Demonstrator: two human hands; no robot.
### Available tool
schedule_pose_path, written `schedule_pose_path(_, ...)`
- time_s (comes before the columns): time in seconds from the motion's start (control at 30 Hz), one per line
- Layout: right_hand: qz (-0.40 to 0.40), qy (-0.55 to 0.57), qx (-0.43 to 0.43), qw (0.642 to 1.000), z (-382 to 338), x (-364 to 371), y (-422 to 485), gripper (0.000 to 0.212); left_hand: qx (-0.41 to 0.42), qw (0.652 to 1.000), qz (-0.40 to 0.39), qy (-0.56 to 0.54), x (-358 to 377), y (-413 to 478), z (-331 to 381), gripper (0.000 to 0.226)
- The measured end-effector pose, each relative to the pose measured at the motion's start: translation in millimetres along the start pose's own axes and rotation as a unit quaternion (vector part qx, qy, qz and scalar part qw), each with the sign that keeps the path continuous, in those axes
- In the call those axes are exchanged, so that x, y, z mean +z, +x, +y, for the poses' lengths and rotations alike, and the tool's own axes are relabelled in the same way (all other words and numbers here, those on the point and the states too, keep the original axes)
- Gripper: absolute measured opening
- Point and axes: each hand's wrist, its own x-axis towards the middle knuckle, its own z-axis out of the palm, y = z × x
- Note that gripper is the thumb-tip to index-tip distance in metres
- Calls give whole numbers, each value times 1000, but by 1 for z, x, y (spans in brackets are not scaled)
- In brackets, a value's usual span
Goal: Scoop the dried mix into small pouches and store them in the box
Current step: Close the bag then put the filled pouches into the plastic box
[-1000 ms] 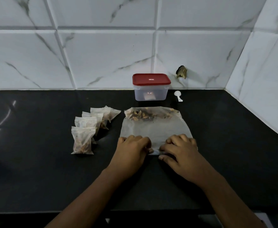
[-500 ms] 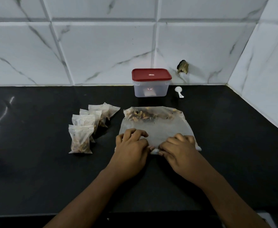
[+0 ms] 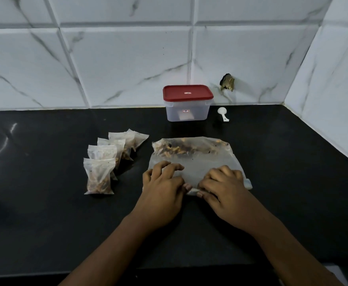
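On the counter point(image 3: 45, 203), the left hand point(image 3: 162, 190) and right hand point(image 3: 224, 190) curl and pinch the near edge of the big bag point(image 3: 193, 164). Dried mix point(image 3: 181, 148) sits at its far end. A hard tug could spill it.

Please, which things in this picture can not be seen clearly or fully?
1. Head view: the left hand and right hand cover the near edge of the large bag; sealed or open, cannot tell.
2. The box: its frosted wall and red lid hide the contents.
3. The label on the box is too small to read.
4. The small pouches overlap; the rear ones are partly hidden.
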Motion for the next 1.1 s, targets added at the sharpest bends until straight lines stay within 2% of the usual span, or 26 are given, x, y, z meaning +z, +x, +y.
schedule_pose_path(0.13, -5, -14, -3, 1000, -2, -2, 2, 33, -2, 999, 34, -15, -1, -3, 0, 25)
schedule_pose_path(0.23, -29, 2, 16, 999, -3, -7, 2, 31, 11, 1000, 15, 3, -2, -5, -1, 27)
schedule_pose_path(0.37, 19, -1, 5, 1000, -1, -6, -3, 30, 18, 999, 1, 29, 1, -3, -1, 22)
schedule_pose_path(0.57, 9, 4, 4, 1000, -1, -2, -2, 36, 21, 999, 34, 15, 2, -2, -4, 36)
schedule_pose_path(0.7, -8, -15, 12, 1000, -6, -6, -1, 31, 0, 999, 53, 2, -2, -6, -1, 25)
schedule_pose_path(0.9, 12, -18, 31, 999, -1, -6, -4, 35, 0, 999, 26, 29, 0, -8, -2, 21)
schedule_pose_path(1.1, -18, -24, 14, 999, -7, -5, -1, 37, -16, 999, 8, 47, -1, -2, -2, 34)
